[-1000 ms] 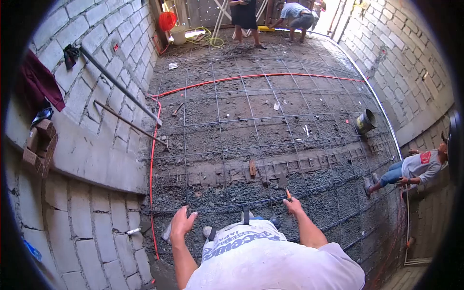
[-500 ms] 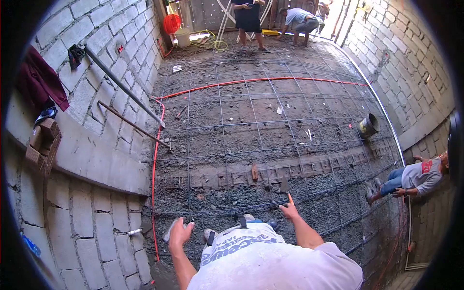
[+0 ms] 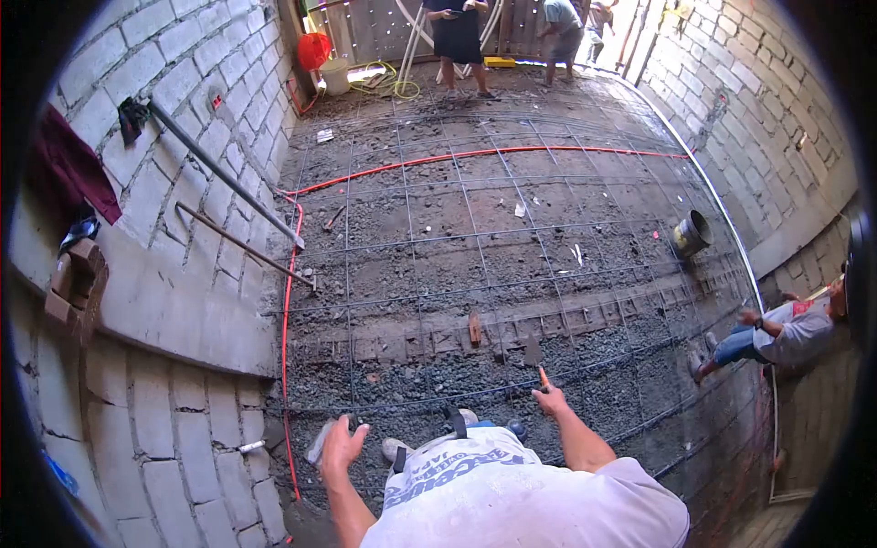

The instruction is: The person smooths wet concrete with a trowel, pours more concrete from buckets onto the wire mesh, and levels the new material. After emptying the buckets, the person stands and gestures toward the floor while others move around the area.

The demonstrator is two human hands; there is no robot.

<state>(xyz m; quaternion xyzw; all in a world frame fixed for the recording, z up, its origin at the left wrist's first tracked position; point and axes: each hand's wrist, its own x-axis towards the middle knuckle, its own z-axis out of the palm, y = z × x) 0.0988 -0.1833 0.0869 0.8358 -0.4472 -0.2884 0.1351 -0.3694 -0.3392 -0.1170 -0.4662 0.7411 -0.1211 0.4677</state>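
Observation:
My right hand [image 3: 550, 402] is closed round the orange handle of a pointed trowel [image 3: 533, 351]; its grey blade points away from me above the gravel. My left hand [image 3: 342, 445] is curled in front of my body, left of my shoes. A pale grey piece [image 3: 316, 444] shows at its outer side and something dark between thumb and fingers; what these are I cannot make out. Under both hands lies grey gravel [image 3: 438, 391], crossed by a grid of thin steel bars [image 3: 402, 241].
An orange-red conduit [image 3: 287, 338] runs along the left wall and across the floor. A long pipe [image 3: 224, 173] and a wooden-handled tool [image 3: 242, 245] lean there. A bucket [image 3: 692, 234] stands right. One person [image 3: 776, 336] is at the right; others [image 3: 459, 36] are at the back.
The view has shifted slightly. At the back, the bent person has straightened up. The person at the right has raised a hand. My hands keep nearly the same pose, the trowel still in my right.

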